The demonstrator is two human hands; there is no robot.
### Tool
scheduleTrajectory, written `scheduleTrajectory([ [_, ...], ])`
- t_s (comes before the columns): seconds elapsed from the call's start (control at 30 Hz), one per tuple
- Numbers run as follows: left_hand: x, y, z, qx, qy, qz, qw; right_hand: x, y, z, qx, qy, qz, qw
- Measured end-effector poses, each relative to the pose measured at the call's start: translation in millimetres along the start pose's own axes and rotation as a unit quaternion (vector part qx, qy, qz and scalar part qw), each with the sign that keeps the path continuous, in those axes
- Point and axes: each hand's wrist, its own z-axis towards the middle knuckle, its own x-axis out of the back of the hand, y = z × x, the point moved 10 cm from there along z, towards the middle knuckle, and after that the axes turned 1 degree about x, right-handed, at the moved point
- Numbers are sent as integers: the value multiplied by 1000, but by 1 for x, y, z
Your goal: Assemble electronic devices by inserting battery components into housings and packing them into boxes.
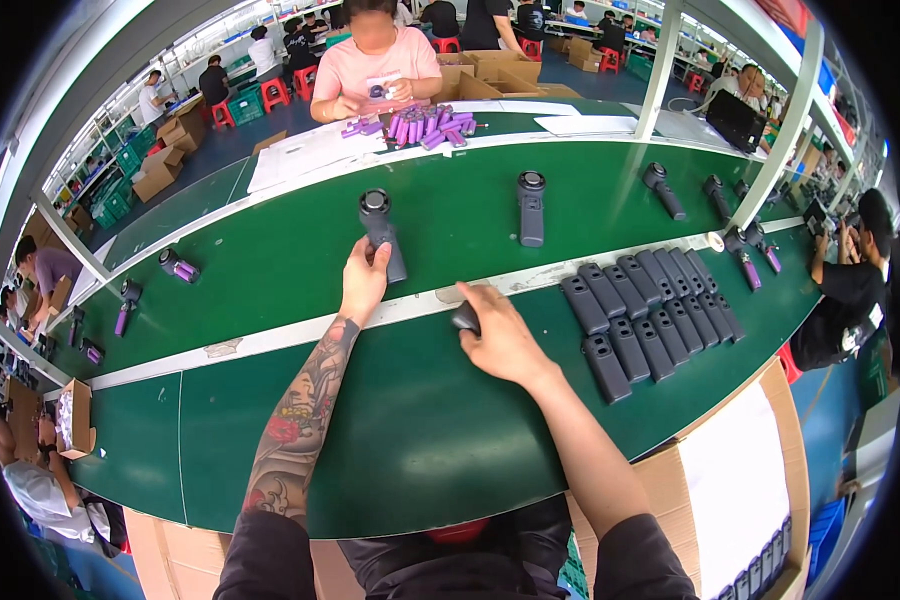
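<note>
My left hand (366, 280) is closed around the handle of a dark grey handheld fan (375, 203), its round head pointing away from me over the green belt. Closer to the table's front, my right hand (505, 340) curls over a dark grey piece (465, 318). Most of that piece is hidden under the fingers; its shape cannot be made out. To the right of this hand, several dark grey handle shells (608, 368) lie in two slanted rows on the green tabletop. A further handheld fan (531, 210) lies on the belt ahead, apart from both hands.
On the green belt (290, 235), fans with exposed purple cells (180, 267) lie at left and right. A white rail (270, 338) separates belt and table. Across it a person (380, 60) sits behind a pile of purple cells (432, 125). A cardboard box (750, 450) stands at lower right.
</note>
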Motion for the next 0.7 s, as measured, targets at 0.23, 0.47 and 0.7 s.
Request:
scheduleTrajectory([
  [0.23,21,-19,15,-12,131,286,949,-24,-11,4,-128,-76,378,914],
  [0.47,131,-45,23,-10,298,277,913,-30,-8,-4,-226,-26,620,751],
  [0.7,348,-126,11,129,459,375,795,-31,-6,2,-104,46,413,904],
])
